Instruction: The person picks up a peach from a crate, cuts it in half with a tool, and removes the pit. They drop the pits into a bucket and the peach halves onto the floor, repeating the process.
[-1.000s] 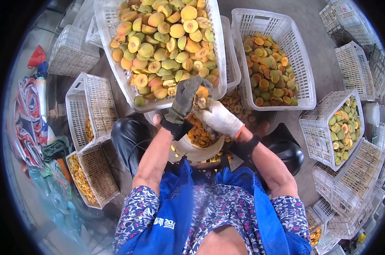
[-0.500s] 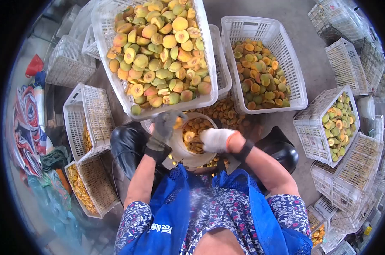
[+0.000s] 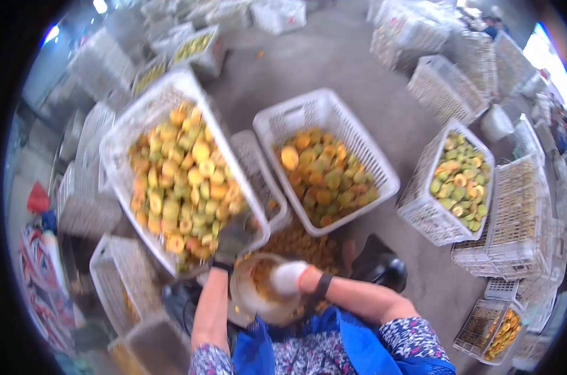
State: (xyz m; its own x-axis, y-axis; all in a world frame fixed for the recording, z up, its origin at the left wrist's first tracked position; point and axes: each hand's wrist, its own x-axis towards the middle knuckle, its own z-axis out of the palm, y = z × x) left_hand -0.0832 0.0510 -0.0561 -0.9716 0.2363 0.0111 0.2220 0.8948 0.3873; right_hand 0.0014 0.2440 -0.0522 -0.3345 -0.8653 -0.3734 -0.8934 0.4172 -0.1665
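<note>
My left hand (image 3: 234,240), in a dark grey glove, reaches over the near right corner of a large white crate (image 3: 117,181) full of halved yellow-green fruit (image 3: 189,181). Its fingers are blurred against the fruit. My right hand (image 3: 288,277), in a white glove with an orange cuff, is inside the rim of a pale round bowl (image 3: 246,300) between my legs. Orange fruit pieces (image 3: 263,279) lie in the bowl beside it. The fingers of my right hand point down and are hidden.
A second white crate (image 3: 358,128) of halved fruit stands ahead. More fruit pieces (image 3: 302,244) lie behind the bowl. A filled crate (image 3: 415,206) and stacked crates (image 3: 515,219) stand at the right, with others (image 3: 124,275) at the left.
The view has tilted upward and shifted. My left hand has moved from beside the bowl to the large crate's near corner. My right hand has stayed at the bowl.
</note>
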